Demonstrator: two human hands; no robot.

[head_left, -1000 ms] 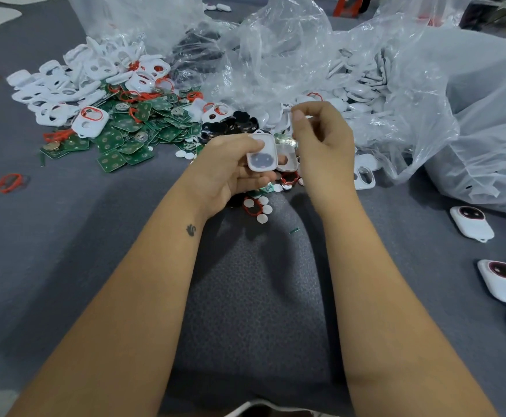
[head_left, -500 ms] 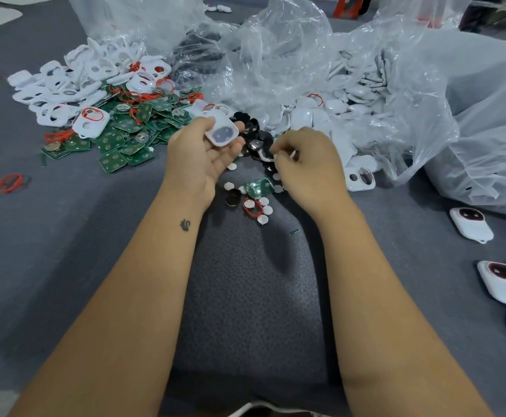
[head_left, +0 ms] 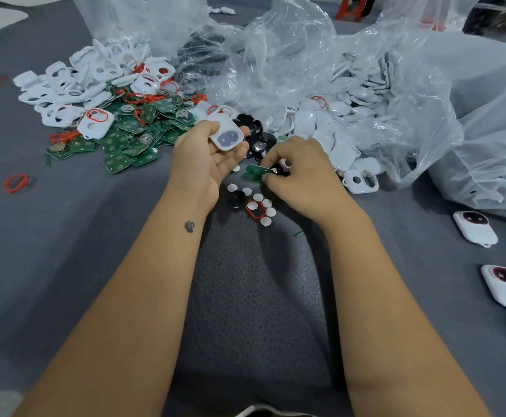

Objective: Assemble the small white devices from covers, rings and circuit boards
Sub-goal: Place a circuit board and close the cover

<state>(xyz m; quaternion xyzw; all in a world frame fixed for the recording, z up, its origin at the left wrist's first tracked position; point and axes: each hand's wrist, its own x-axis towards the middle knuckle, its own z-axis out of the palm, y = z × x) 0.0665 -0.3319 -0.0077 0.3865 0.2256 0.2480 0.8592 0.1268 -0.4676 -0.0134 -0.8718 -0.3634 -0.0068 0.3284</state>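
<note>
My left hand (head_left: 208,159) lies palm up and holds a white cover (head_left: 226,134) with a dark round inset between thumb and fingertips. To its right, my right hand (head_left: 301,173) is down on the grey mat, its fingertips pinched on a green circuit board (head_left: 254,172). Just below the hands lie several small white discs (head_left: 262,203), a red ring (head_left: 253,209) and a black disc (head_left: 236,196). A heap of green circuit boards (head_left: 131,136) with red rings and white covers (head_left: 65,94) sits at the left.
Crumpled clear plastic bags (head_left: 320,64) holding more white parts fill the back and right. Black round parts (head_left: 259,139) lie behind the hands. Finished white devices (head_left: 474,227) (head_left: 505,285) rest at the right edge. A loose red ring (head_left: 15,183) lies far left.
My left hand moved left and away with the white cover, turning palm up. My right hand dropped from the cover to the mat and closed its fingertips on a green circuit board.
</note>
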